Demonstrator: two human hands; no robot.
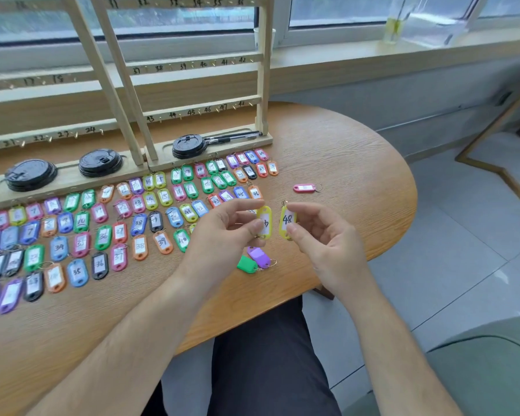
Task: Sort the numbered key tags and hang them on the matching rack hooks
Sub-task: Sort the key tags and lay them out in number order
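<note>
Head view: left hand (222,229) pinches yellow tag (266,214), right hand (324,238) tag 48 (287,219).

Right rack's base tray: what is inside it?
A stack of black lids and black pens lie in the tray; whatever is under the lids is covered.

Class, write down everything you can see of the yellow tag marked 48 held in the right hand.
The yellow tag 48 is an oval of plastic with a white paper label handwritten 48 in black. A metal ring shows at its top end. It stands upright, label toward the camera, above the table, pinched by the right hand.
</note>
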